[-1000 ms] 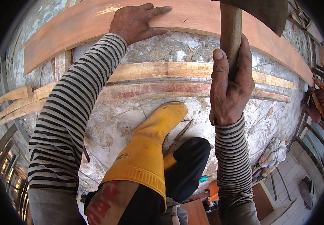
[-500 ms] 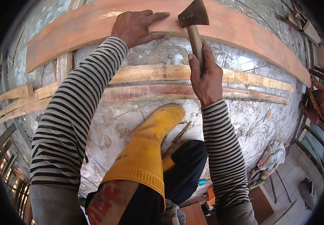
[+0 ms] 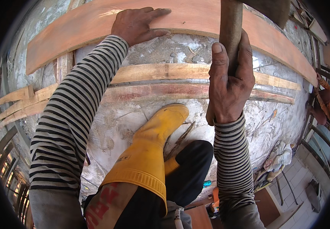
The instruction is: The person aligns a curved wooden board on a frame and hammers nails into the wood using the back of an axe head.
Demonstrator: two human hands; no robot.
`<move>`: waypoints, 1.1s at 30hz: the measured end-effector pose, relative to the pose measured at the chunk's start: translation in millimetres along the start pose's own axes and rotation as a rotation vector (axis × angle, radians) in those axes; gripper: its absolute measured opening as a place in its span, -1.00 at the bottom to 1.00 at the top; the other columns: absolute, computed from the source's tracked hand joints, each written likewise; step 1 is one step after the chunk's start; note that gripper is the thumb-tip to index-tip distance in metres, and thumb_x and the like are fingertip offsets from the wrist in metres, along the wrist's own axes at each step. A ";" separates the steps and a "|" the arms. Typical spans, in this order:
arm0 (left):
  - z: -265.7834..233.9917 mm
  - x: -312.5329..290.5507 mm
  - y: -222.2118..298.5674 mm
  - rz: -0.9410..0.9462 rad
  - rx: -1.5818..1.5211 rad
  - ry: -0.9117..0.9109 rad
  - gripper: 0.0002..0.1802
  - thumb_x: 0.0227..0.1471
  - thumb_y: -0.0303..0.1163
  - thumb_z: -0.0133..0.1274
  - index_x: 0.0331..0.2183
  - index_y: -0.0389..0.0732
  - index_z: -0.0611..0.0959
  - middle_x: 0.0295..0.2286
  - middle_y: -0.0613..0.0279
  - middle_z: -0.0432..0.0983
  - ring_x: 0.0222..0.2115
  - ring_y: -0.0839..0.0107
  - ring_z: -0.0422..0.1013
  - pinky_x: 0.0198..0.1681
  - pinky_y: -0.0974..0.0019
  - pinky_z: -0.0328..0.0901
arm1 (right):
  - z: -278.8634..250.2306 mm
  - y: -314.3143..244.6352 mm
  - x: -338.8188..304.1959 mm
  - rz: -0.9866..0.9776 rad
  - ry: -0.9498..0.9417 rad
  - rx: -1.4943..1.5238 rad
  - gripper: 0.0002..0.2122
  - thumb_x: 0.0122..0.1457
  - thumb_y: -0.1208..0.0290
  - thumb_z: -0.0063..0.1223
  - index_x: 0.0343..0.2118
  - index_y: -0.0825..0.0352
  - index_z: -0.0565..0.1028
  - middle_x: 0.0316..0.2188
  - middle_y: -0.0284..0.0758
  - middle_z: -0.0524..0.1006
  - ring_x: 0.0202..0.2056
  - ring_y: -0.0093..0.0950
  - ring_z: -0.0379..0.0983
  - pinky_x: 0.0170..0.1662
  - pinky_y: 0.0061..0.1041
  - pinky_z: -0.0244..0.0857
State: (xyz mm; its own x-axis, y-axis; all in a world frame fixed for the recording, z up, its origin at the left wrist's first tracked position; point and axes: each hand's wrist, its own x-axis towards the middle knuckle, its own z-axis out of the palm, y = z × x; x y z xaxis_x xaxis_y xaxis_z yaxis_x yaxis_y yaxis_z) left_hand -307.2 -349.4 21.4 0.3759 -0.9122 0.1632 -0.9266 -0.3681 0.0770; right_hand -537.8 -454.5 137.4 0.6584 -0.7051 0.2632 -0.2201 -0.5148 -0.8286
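Note:
A long reddish-brown board (image 3: 71, 32) stretches across the far side, with a pale splintered patch near its top edge. My left hand (image 3: 136, 24) rests on the board, fingers outstretched and thumb along its near edge, holding nothing. In my right hand (image 3: 231, 86), closed round the wooden handle, is a hatchet (image 3: 230, 34). It is raised toward me, its dark blade partly cut off by the upper edge of the view. A small dark stub, perhaps a nail, stands on the board between my hands.
Beneath the board lie two long rough strips, a pale batten (image 3: 146, 73) and a reddish batten (image 3: 153, 91). My yellow rubber boot (image 3: 146, 141) stands on the stained floor (image 3: 111, 141). A whitish cloth bundle (image 3: 278, 154) lies at the right, near another person (image 3: 327, 101).
The hatchet has risen off the board toward me and a little right, now looking larger. My left hand has barely moved on the board.

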 end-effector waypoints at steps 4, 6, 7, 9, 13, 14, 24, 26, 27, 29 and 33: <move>-1.4 16.0 15.5 -0.004 -0.031 -0.014 -0.27 -0.02 0.35 0.17 0.17 0.37 0.52 -0.20 0.39 0.66 -0.33 0.26 0.63 -0.23 0.13 0.56 | 12.3 45.9 -12.2 0.145 -0.313 -0.280 -0.53 0.33 0.37 0.11 0.23 0.44 0.33 -0.33 0.08 0.62 -0.30 -0.06 0.65 -0.30 -0.25 0.51; -6.7 23.7 14.7 -0.012 -0.025 -0.022 -0.27 -0.02 0.35 0.17 0.17 0.37 0.52 -0.19 0.39 0.66 -0.33 0.25 0.63 -0.24 0.12 0.56 | 0.3 37.4 0.5 0.104 -0.391 -0.233 -0.53 0.31 0.40 0.11 0.24 0.44 0.32 -0.33 0.10 0.61 -0.32 -0.07 0.65 -0.31 -0.26 0.51; -11.5 15.3 11.1 -0.007 -0.021 -0.021 -0.27 -0.02 0.35 0.17 0.17 0.37 0.52 -0.19 0.39 0.66 -0.33 0.25 0.63 -0.24 0.12 0.56 | 0.2 21.9 2.6 0.050 -0.309 -0.158 -0.53 0.31 0.41 0.11 0.24 0.44 0.33 -0.33 0.08 0.61 -0.33 -0.10 0.65 -0.31 -0.28 0.51; -12.6 8.4 3.3 -0.025 -0.045 -0.050 -0.28 -0.01 0.34 0.17 0.17 0.36 0.53 -0.18 0.38 0.66 -0.29 0.23 0.63 -0.19 0.11 0.55 | 5.4 -1.7 2.6 -0.049 -0.111 -0.050 -0.53 0.31 0.43 0.13 0.24 0.43 0.32 -0.32 0.04 0.62 -0.33 -0.21 0.66 -0.30 -0.34 0.52; -9.4 19.4 12.6 -0.007 -0.077 -0.024 -0.26 -0.01 0.33 0.18 0.18 0.33 0.53 -0.17 0.35 0.65 -0.21 0.23 0.61 -0.07 0.07 0.51 | 11.5 34.8 -11.1 0.003 -0.161 -0.195 -0.51 0.32 0.38 0.10 0.25 0.43 0.29 -0.25 0.10 0.62 -0.33 -0.09 0.66 -0.29 -0.27 0.53; -9.3 19.4 16.1 -0.029 -0.095 -0.062 -0.26 -0.01 0.33 0.17 0.18 0.33 0.52 -0.18 0.36 0.65 -0.21 0.24 0.61 -0.07 0.08 0.51 | 6.4 43.5 -3.9 0.184 -0.354 -0.307 -0.52 0.32 0.35 0.10 0.23 0.43 0.31 -0.26 0.12 0.62 -0.33 -0.02 0.64 -0.32 -0.21 0.51; -12.8 18.5 23.3 -0.066 -0.069 -0.109 -0.26 -0.03 0.32 0.21 0.15 0.29 0.56 -0.15 0.35 0.66 -0.25 0.25 0.62 -0.14 0.12 0.53 | -7.0 52.1 -4.7 0.215 -0.389 -0.299 -0.55 0.34 0.35 0.05 0.23 0.41 0.31 -0.27 0.15 0.62 -0.32 0.01 0.64 -0.29 -0.18 0.54; -24.3 13.9 17.2 -0.098 -0.094 -0.150 -0.26 -0.03 0.32 0.21 0.15 0.28 0.57 -0.16 0.36 0.66 -0.24 0.24 0.62 -0.13 0.11 0.52 | -10.6 28.4 7.7 0.178 -0.340 -0.179 -0.56 0.35 0.35 0.05 0.22 0.41 0.33 -0.29 0.12 0.62 -0.33 -0.03 0.65 -0.31 -0.20 0.52; -22.0 9.9 13.3 -0.083 -0.071 -0.118 -0.26 -0.03 0.32 0.21 0.15 0.28 0.56 -0.17 0.36 0.66 -0.25 0.24 0.62 -0.13 0.11 0.52 | -3.5 24.7 9.5 0.034 -0.190 -0.067 -0.56 0.36 0.33 0.04 0.23 0.42 0.33 -0.29 0.11 0.62 -0.35 -0.09 0.66 -0.34 -0.22 0.51; -14.0 11.1 3.0 -0.015 -0.080 0.006 -0.27 -0.02 0.32 0.21 0.14 0.27 0.57 -0.18 0.35 0.66 -0.26 0.24 0.62 -0.16 0.12 0.53 | -0.4 2.3 5.7 0.042 -0.077 -0.043 -0.55 0.36 0.35 0.03 0.24 0.43 0.30 -0.31 0.09 0.62 -0.35 -0.12 0.67 -0.34 -0.23 0.51; -12.6 14.8 17.7 -0.054 -0.040 -0.107 -0.30 0.00 0.29 0.21 0.14 0.26 0.57 -0.19 0.34 0.66 -0.28 0.23 0.62 -0.15 0.11 0.52 | 1.6 59.9 -7.2 0.203 -0.386 -0.295 -0.54 0.33 0.42 0.03 0.24 0.45 0.28 -0.36 0.13 0.60 -0.34 0.02 0.64 -0.37 -0.15 0.50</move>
State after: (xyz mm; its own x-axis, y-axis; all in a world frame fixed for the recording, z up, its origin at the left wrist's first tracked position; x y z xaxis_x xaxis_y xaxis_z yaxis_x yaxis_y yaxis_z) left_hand -317.9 -367.1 37.6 0.4196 -0.9062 0.0523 -0.9033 -0.4112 0.1225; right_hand -554.5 -479.5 85.1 0.7865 -0.6025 -0.1360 -0.5276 -0.5408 -0.6551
